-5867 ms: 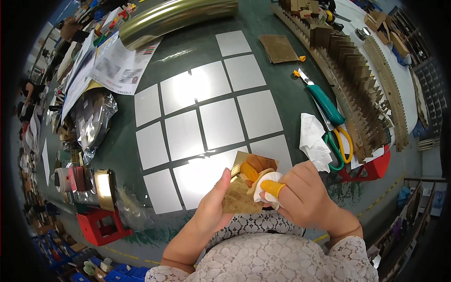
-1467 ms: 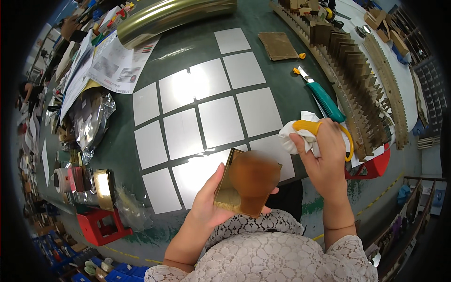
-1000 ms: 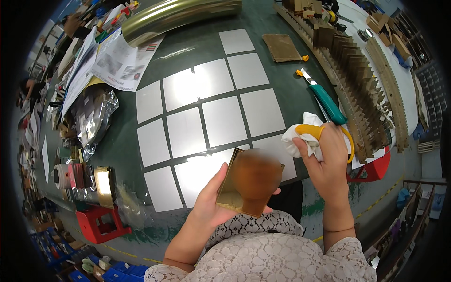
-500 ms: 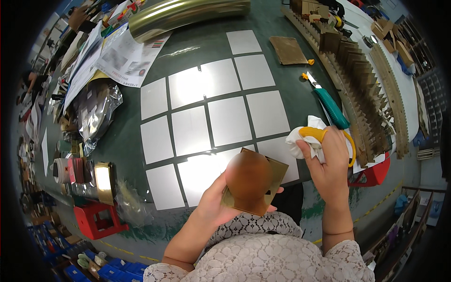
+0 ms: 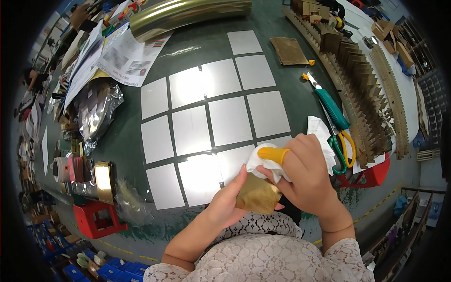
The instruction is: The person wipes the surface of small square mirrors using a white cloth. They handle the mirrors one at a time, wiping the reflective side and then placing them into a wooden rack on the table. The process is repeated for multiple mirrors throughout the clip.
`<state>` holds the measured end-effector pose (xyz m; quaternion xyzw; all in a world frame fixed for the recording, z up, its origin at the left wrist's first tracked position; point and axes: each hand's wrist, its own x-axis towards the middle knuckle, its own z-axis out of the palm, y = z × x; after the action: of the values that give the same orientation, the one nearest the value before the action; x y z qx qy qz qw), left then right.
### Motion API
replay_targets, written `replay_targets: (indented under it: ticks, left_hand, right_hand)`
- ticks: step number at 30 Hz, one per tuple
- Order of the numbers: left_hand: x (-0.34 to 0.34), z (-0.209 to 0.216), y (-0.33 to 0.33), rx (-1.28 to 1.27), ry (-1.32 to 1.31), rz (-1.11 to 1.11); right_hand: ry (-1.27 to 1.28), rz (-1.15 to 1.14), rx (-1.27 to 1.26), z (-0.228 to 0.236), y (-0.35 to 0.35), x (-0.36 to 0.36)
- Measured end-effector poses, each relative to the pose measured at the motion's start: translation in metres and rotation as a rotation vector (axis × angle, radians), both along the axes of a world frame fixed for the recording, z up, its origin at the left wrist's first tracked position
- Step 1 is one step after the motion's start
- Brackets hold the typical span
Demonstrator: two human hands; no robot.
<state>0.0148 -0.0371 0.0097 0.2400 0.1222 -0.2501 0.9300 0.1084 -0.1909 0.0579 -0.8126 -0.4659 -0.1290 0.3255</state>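
Near the table's front edge my left hand (image 5: pixel 226 206) grips a square gold-coloured plate (image 5: pixel 258 196) from its left side, thumb along the upper edge. My right hand (image 5: pixel 307 176) is closed on a crumpled white wipe (image 5: pixel 255 160) and presses it against the plate's upper part. A yellow finger cot (image 5: pixel 272 154) covers one right finger. Beyond the hands, pale grey square sheets (image 5: pixel 191 129) lie in rows on the dark green table (image 5: pixel 188 54). To the right of the right hand are another white wipe (image 5: pixel 322 136) and scissors (image 5: pixel 347 150) with green and yellow handles.
A green-handled utility knife (image 5: pixel 332 108) and a brown square plate (image 5: pixel 287 50) lie right of the sheets. Toothed racks (image 5: pixel 357 89) run along the right. A gold roll (image 5: pixel 192 16) lies at the back, papers (image 5: pixel 127 58) at left. Red stools (image 5: pixel 96 221) stand below the table edge.
My right hand has moved left with the wipe and brought it onto the plate. The plate has tilted, its reflection changing from dark orange to gold. The scissors and second wipe are now uncovered.
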Motion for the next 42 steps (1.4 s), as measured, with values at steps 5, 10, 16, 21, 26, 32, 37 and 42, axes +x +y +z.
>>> replay_targets:
  ticks: [5,10,16,21,26,32,37,42]
  left_hand:
    - [0.001,0.001,0.002,-0.031,0.015,-0.009]
    - [0.002,0.002,0.005,-0.051,0.055,0.008]
    - [0.004,0.008,0.006,-0.01,0.062,0.02]
    - [0.003,0.008,0.008,-0.004,0.055,0.047]
    - [0.004,0.009,0.009,-0.011,0.037,0.079]
    - [0.006,-0.001,0.014,-0.036,0.023,0.107]
    - [0.007,-0.006,0.02,-0.154,0.003,0.139]
    - [0.006,-0.025,0.025,-0.394,-0.199,0.074]
  right_hand:
    - [0.002,0.014,-0.059,-0.003,0.0,0.001]
    - [0.009,-0.006,-0.078,-0.004,-0.005,-0.001]
    - [0.014,-0.037,-0.087,-0.005,-0.013,-0.005]
    - [0.023,-0.065,-0.108,-0.005,-0.02,-0.007]
    - [0.025,-0.094,-0.115,-0.007,-0.029,-0.008]
    - [0.037,-0.141,-0.164,-0.006,-0.044,-0.005]
    - [-0.026,-0.304,-0.154,-0.008,-0.055,0.017]
    - [0.17,-0.546,0.051,-0.03,-0.056,0.045]
